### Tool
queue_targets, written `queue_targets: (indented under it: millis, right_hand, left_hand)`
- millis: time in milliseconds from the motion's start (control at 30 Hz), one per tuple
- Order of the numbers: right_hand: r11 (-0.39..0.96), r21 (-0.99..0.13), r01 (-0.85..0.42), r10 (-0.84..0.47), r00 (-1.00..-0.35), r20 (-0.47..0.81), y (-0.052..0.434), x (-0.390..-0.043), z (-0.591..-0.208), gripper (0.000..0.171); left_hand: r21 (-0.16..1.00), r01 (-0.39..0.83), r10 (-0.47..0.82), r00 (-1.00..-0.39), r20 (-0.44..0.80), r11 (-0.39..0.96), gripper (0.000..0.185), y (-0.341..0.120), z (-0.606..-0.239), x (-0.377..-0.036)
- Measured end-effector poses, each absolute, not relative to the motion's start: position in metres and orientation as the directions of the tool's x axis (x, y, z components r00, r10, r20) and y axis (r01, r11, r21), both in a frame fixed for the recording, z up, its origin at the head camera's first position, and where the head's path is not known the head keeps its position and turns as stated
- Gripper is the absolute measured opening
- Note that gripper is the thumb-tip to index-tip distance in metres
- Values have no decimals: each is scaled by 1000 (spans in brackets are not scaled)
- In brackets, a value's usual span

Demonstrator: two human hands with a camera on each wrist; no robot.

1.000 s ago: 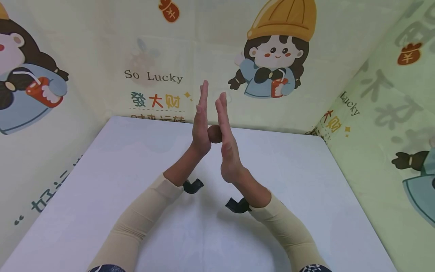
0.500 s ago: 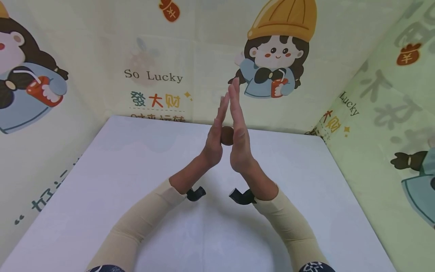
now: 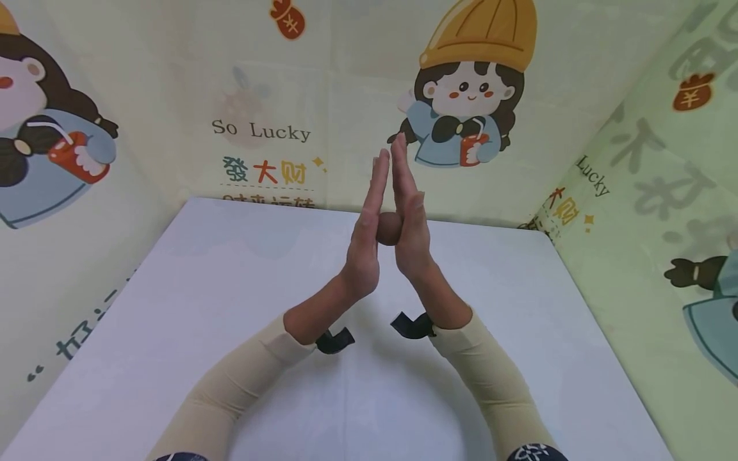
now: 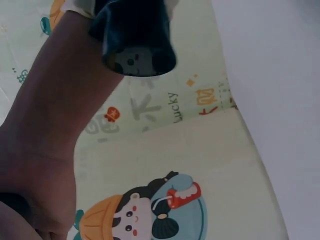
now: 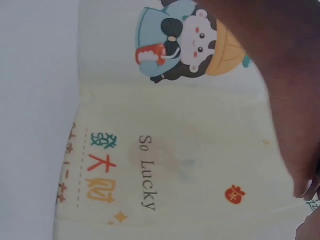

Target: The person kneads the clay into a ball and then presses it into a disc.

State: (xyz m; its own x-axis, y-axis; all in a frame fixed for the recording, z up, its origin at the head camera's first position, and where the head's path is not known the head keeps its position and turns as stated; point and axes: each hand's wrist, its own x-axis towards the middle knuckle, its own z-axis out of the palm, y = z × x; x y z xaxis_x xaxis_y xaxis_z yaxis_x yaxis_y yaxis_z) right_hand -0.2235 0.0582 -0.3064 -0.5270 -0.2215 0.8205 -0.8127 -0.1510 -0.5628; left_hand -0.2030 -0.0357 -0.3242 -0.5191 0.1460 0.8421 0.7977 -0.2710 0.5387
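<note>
In the head view, a small round brown ball (image 3: 389, 229) sits between two upright palms above the table. My left hand (image 3: 364, 240) presses it from the left with straight fingers pointing up and away. From the other side, my right hand (image 3: 412, 237) presses it with its fingers also straight and the thumb lifted a little off the hand. The fingertips of the two hands lean close together, and the palms stand apart at the ball. Only parts of the hands enter the wrist views, at the lower left in the left one and along the right edge in the right one.
Below the hands lies a white tabletop (image 3: 242, 269). A pale printed cloth (image 3: 357, 77) with cartoon figures and lettering stands behind it and at both sides. Dark curved pieces stick out at the left wrist (image 3: 336, 340) and right wrist (image 3: 412, 325).
Both hands and the ball have shifted rightward since a second ago. The right hand has slid farther forward against the left, and its thumb now stands out more.
</note>
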Motion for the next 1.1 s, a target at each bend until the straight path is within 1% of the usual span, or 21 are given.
queue_targets:
  millis: [100,233,467,600,733,933,1100]
  right_hand:
    - [-172,-585,-793,-229,-545,806,56,-222,-312,89]
    - [-166,-588,-791,-251,-543,801,52,-220,-319,87]
    - [-107,-574,-812,-270,-532,803,44,-215,-331,84]
    - [-72,-550,-832,-274,-513,813,41,-211,-337,82]
    - [-53,-532,-845,-286,-498,819,38,-205,-340,81]
    - [-30,-517,-855,-284,-489,825,38,-200,-338,86]
    - [-38,-504,-863,-280,-475,834,39,-198,-335,90]
  left_hand:
    - [541,792,124,-529,840,-283,80,-37,-317,-202]
    - [548,783,85,-549,831,-295,83,-40,-312,-205]
    - [551,774,5,-579,815,-312,84,-48,-309,-219]
    - [559,771,-28,-594,804,-306,86,-54,-308,-230]
    - [569,771,-51,-605,794,-287,91,-58,-309,-240]
    - [612,757,-69,-640,765,-230,98,-60,-315,-250]
    - [646,746,-58,-661,748,-158,97,-60,-326,-259]
